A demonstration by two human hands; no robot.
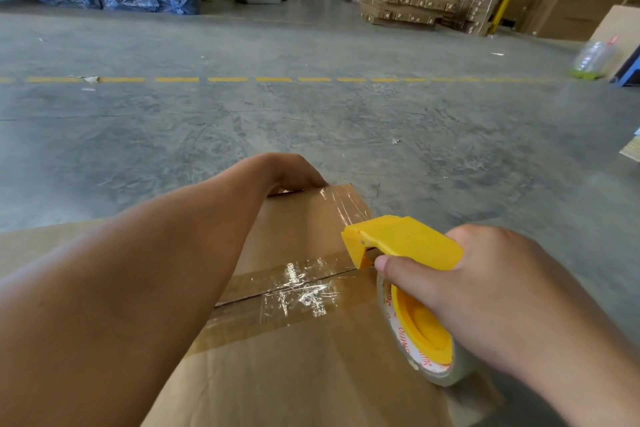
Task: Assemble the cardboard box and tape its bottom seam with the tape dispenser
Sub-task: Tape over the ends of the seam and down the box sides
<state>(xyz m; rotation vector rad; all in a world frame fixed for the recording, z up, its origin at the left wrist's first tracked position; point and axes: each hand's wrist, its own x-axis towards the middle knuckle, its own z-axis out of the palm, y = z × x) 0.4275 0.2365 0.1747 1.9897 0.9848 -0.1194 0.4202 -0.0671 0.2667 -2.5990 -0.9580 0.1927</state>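
Left hand (294,173) clamped box (311,340) far edge at 12 o'clock — steadying it. Right hand (485,291) gripped tape dispenser (408,253) at 3 o'clock w/ tape (298,291) along seam — prob. ready to cut.

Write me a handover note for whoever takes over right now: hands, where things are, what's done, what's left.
Left hand: gripping the far edge of the box, steadying it.
Right hand: holding the yellow dispenser, its nose at the right end of the seam.
Box: lying on the floor, bottom flaps closed and facing up.
Done: clear tape covers the visible seam; another strip wraps over the far edge.
Left: tape looks still attached at the dispenser; cut it, press it flat. The seam's left end is hidden by the left arm, so check it.
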